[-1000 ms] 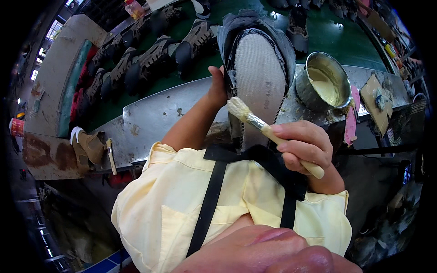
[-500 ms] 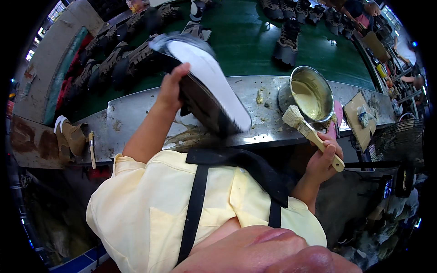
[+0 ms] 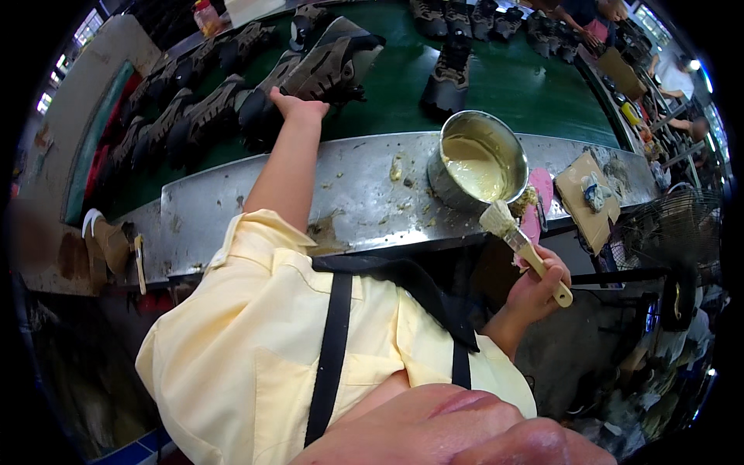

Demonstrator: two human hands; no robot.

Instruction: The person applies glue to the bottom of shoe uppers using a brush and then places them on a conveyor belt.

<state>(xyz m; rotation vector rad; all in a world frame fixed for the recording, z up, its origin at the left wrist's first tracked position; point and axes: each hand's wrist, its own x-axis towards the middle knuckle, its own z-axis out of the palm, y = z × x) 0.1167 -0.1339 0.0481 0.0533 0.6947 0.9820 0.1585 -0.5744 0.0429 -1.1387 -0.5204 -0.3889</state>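
My left hand (image 3: 298,105) reaches out over the green surface, closed on a shoe (image 3: 329,66) with a grey-brown and black upper. The shoe is tilted, and my fingers are partly hidden behind it. Close beside it, more shoes of the same kind (image 3: 209,116) stand in rows. In my right hand (image 3: 536,287) is a paintbrush (image 3: 525,252) with a pale wooden handle, its bristles coated in cream-coloured paste and pointing up. Just beyond the bristles, a metal pot (image 3: 443,182) holds the cream paste (image 3: 477,167), tilted a little on the metal ledge.
The paste-spotted metal ledge (image 3: 364,167) runs along the green surface (image 3: 535,101). Another brush (image 3: 140,263) and tan shoe parts (image 3: 112,244) lie at the left. Right of the pot are a pink flat piece (image 3: 541,186), cardboard (image 3: 577,201) and a fan (image 3: 666,232). Other people work at the far right.
My left hand has carried the shoe away from me onto the far side of the ledge and turned it, so its white underside no longer shows. The brush stays in my right hand.
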